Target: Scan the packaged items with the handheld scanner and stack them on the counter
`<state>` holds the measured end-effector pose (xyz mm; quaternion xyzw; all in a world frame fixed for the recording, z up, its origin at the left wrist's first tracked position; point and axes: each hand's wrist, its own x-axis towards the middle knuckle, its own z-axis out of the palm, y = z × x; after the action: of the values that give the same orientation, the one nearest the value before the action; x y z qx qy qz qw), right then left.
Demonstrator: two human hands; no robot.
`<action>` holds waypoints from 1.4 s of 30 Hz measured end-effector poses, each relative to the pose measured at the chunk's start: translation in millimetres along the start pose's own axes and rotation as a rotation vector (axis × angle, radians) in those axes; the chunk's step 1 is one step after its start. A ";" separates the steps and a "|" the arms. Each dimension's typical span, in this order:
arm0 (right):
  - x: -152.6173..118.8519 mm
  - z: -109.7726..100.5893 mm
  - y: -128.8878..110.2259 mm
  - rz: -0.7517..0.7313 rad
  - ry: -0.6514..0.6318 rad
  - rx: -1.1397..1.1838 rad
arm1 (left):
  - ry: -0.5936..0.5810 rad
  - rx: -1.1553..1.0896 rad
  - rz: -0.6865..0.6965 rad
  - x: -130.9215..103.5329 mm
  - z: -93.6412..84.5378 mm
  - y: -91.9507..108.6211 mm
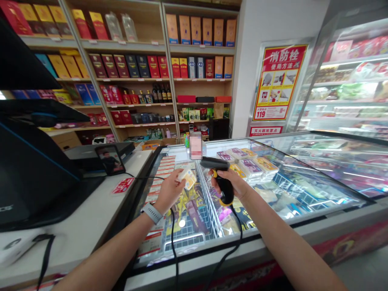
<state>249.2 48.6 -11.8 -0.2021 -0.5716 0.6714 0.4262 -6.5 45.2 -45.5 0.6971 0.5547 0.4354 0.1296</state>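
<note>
A small white-and-yellow package [190, 180] is sitting tilted in the left hand [170, 189]. A black, yellow-trimmed scanner [226, 189] is resting upright in the right hand [234, 182], its head pointing leftward, apart from the package, its black cable [241, 230] hanging below.

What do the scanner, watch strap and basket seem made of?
Scanner: probably hard plastic; smooth black body, slight sheen, yellow trim. Watch strap: perhaps rubber or fabric; grey, matte, texture too small to tell. Basket: likely coated metal wire; thin, pale, crossing bars.
</note>
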 end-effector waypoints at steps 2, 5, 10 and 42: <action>0.8 -1.6 1.6 0.002 0.015 -0.010 | -0.021 -0.013 -0.022 -1.1 -5.7 -3.4; 2.1 -3.5 3.8 0.005 0.026 -0.019 | -0.033 0.061 -0.036 -3.1 -15.0 -7.3; 3.5 -3.1 4.3 0.060 0.091 -0.034 | -0.127 0.108 -0.107 -2.4 -29.8 -11.2; 7.6 7.9 13.6 0.109 0.186 -0.689 | 0.196 -0.477 -0.244 8.5 -10.9 -51.1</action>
<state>234.4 50.3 -20.8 -0.4244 -0.7115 0.4398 0.3467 -48.5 67.4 -69.1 0.5297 0.5261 0.6001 0.2872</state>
